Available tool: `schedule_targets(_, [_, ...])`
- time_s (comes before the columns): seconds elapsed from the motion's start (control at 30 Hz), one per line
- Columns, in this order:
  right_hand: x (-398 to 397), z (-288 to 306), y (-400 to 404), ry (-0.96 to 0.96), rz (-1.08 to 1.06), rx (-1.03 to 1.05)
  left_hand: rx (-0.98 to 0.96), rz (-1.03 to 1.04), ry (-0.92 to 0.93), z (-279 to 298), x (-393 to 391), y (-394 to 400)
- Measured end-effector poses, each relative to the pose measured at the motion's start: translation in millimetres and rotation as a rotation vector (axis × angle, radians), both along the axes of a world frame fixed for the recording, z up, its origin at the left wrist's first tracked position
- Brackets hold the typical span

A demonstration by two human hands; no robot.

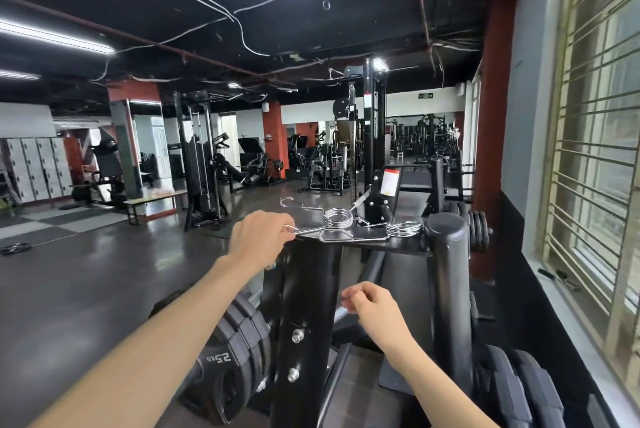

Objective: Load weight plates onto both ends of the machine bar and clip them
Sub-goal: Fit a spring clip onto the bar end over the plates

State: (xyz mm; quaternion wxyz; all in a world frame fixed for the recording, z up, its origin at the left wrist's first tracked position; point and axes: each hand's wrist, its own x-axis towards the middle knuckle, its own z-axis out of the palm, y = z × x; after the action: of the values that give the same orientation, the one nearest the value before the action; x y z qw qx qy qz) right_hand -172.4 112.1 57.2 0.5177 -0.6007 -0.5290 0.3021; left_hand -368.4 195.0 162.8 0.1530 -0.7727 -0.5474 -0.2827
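Step in hand: I judge I am at the clipping stage, fetching a spring clip from the machine's top shelf (346,244) now that plates sit on both ends.
Left hand: my left hand (259,237) is up at the shelf edge, fingers curled round the handle wires of the near spring clip (337,218).
Right hand: my right hand (372,303) hangs lower, in front of the frame, fingers loosely curled and holding nothing that I can make out.
Clips: the near spring clip lies on the shelf with its coil upright; a second spring clip (403,229) lies just beside it to the right, next to the black upright post (446,247).
Plates, left end: a stack of black plates (239,348), one marked 25 kg, sits on the left end of the machine, below my left forearm.
Plates, right end: another stack of dark plates (512,389) shows at lower right, behind the post; its bar end is hidden.
Next move calls for: lifting the clip clear, squeezing its handles to widen the coil, then sliding it over the bar end up against the outermost plate.
Risk: a half-squeezed coil may bind on the sleeve.
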Motion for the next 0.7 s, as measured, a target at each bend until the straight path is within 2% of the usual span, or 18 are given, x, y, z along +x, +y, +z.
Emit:
schedule_targets(0.2, [-10.2,1.1,-1.6,0.046,0.062,-0.028,0.045,0.053,-0.342,0.2,-16.7,-13.6])
schedule_targets(0.33, [-45.9,12.8,3.2,0.086,0.246,-0.040,0.014,0.096,-0.585,2.5,-36.8,-38.6])
schedule_targets(0.4, [-74.0,24.3,5.7,0.177,0.354,-0.031,-0.023,0.116,-0.655,-1.2,-45.9,-56.6])
schedule_targets(0.6, [-146.8,62.3,-0.4,0.680,0.633,-0.129,-0.022,0.165,-0.596,-32.4,-61.4,-110.7])
schedule_targets(0.7, [-168.0,61.5,-9.1,0.866,0.579,-0.206,0.033,0.175,-0.441,-45.8,-67.6,-125.2])
